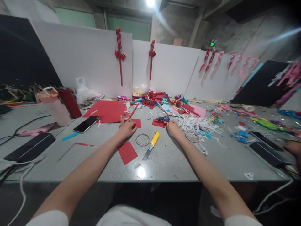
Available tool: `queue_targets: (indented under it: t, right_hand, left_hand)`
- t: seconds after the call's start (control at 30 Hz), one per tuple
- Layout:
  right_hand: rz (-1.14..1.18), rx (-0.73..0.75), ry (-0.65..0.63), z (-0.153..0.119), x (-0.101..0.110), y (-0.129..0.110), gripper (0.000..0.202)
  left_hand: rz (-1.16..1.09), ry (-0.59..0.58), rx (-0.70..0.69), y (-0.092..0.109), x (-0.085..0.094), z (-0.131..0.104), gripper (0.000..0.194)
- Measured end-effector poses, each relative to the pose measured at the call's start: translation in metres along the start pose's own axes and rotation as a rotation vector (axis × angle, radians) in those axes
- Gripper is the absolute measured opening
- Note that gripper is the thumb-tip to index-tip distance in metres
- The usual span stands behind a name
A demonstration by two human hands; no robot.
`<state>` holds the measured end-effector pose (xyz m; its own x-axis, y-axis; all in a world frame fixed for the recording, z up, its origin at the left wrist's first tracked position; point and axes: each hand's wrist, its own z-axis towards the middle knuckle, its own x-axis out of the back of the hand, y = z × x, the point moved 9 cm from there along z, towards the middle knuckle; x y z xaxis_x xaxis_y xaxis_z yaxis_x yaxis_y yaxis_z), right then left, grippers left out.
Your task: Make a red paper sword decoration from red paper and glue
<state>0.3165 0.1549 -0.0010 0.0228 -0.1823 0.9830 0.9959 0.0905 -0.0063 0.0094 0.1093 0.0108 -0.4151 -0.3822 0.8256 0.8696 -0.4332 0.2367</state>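
Note:
My left hand (127,128) lies on the table with fingers apart, at the edge of a small red paper piece (137,123). A thin red stick (134,110) slants down to its fingertips; I cannot tell whether it is gripped. My right hand (173,128) has curled fingers at the right edge of another red paper piece (158,123), beside a dark blue tool (163,119) of unclear kind. What those fingers hold is hidden. Between my forearms lie a yellow utility knife (154,139), blade towards me, a roll of tape (142,144), and a red paper rectangle (127,153).
Left are a large red sheet (108,110), phone (86,124), pink glue gun (37,129), pink bottle (55,108) and red flask (70,102). White paper shreds (197,125) and another tape ring (192,136) lie right. A person's hand (293,147) shows far right.

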Motion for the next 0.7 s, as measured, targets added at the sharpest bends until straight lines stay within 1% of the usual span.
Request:
queue_targets:
  t: [0.13,0.27,0.4,0.47,0.53,0.57,0.63,0.7]
  right_hand:
    - [0.014,-0.016,0.02,0.001,-0.004,0.002,0.035]
    - [0.04,-0.034,0.031,0.002,-0.005,0.005,0.034]
    - [0.065,-0.076,0.06,0.0,-0.004,0.008,0.038]
    - [0.087,-0.103,0.136,-0.003,0.003,0.009,0.041]
    - [0.145,-0.1,0.271,-0.006,0.018,0.008,0.041]
    - [0.189,-0.079,0.347,-0.009,0.027,0.005,0.04]
    - [0.297,0.0,0.469,-0.012,0.045,-0.006,0.036]
    - [0.427,0.113,0.525,-0.013,0.06,-0.022,0.031]
  left_hand:
    - [0.029,-0.03,-0.056,0.007,-0.001,0.0,0.013]
    - [0.094,-0.059,-0.103,0.016,-0.004,-0.003,0.02]
    - [0.215,-0.056,-0.166,0.029,-0.006,-0.007,0.027]
    - [0.276,-0.046,-0.19,0.033,-0.005,-0.009,0.03]
    - [0.271,-0.023,-0.185,0.033,0.001,-0.009,0.029]
    - [0.23,-0.004,-0.172,0.032,0.006,-0.008,0.027]
    - [0.072,0.067,-0.114,0.028,0.021,-0.006,0.02]
    - [-0.161,0.192,0.02,0.016,0.04,-0.005,0.017]
